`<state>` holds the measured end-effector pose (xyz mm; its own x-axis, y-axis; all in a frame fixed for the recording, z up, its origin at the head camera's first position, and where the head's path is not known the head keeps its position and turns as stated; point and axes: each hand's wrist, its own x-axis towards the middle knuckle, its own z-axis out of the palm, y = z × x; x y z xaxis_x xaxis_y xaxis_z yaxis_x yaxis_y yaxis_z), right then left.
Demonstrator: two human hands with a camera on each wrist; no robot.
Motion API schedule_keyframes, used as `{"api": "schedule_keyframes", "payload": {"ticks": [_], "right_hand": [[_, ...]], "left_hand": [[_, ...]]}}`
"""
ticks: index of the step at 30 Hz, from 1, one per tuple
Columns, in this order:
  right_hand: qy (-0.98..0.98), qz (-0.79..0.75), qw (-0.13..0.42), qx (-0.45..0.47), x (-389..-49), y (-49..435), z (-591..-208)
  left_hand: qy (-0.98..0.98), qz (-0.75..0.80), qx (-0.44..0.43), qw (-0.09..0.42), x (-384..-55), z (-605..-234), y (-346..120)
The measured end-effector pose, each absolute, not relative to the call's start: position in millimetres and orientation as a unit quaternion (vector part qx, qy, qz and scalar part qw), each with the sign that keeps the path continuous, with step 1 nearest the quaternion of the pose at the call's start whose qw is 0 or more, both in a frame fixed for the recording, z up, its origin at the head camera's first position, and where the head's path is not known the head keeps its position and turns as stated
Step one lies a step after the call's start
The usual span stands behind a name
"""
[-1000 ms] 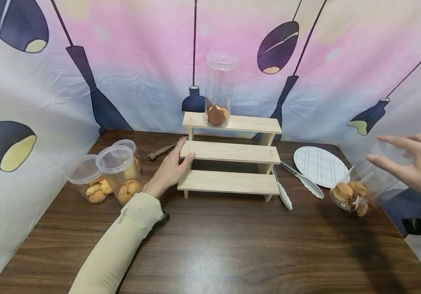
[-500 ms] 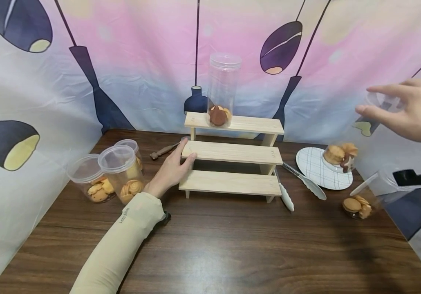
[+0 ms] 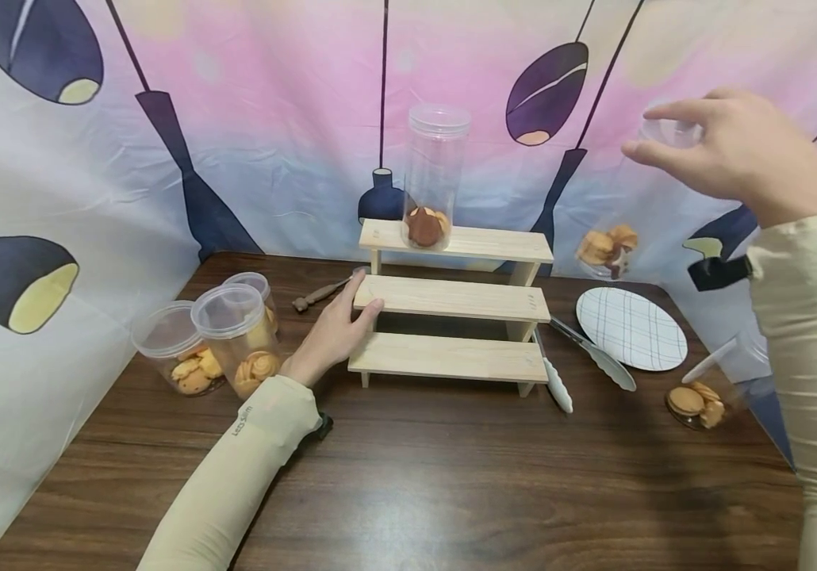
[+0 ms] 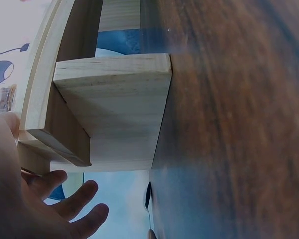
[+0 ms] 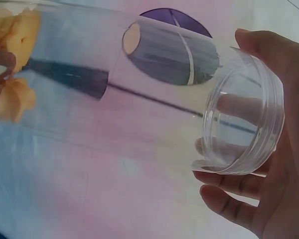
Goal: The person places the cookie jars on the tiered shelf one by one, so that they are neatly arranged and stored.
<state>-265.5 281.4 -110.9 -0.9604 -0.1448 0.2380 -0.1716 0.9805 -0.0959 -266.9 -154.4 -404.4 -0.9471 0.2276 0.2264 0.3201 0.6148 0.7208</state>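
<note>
At the upper right of the head view, my right hand (image 3: 733,151) grips a tall clear plastic jar (image 3: 604,250) by its lid end, with cookies in its bottom. The jar hangs in the air, right of the three-step wooden display stand (image 3: 451,297). In the right wrist view, the thumb and fingers wrap around the clear lid (image 5: 244,114). My left hand (image 3: 330,333) holds the left end of the stand's middle step, thumb at the front edge; several fingers hang loose beside it in the left wrist view. Another cookie jar (image 3: 437,174) stands upright on the top step.
Several cookie jars (image 3: 226,321) stand on the left of the table (image 3: 408,476). At the right are a checked plate (image 3: 630,329), tongs (image 3: 597,357) and another jar (image 3: 708,388). A brown-handled utensil (image 3: 316,296) lies behind the left hand.
My right hand has lifted the cookie jar from the right side of the table, carrying it up and left towards the stand. My left hand stays at the stand.
</note>
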Motion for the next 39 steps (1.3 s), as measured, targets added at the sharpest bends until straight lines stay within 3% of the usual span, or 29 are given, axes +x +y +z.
{"api": "schedule_keyframes", "payload": {"ticks": [24, 39], "right_hand": [[-0.981, 0.104, 0.090, 0.140, -323.8, 186.6, -114.7], [-0.981, 0.099, 0.089, 0.139, -334.3, 166.6, -122.1]], "left_hand": [[-0.903, -0.403, -0.139, 0.050, -264.7, -406.7, -155.6], [-0.902, -0.403, -0.142, 0.063, -265.9, -403.2, -151.9]]}}
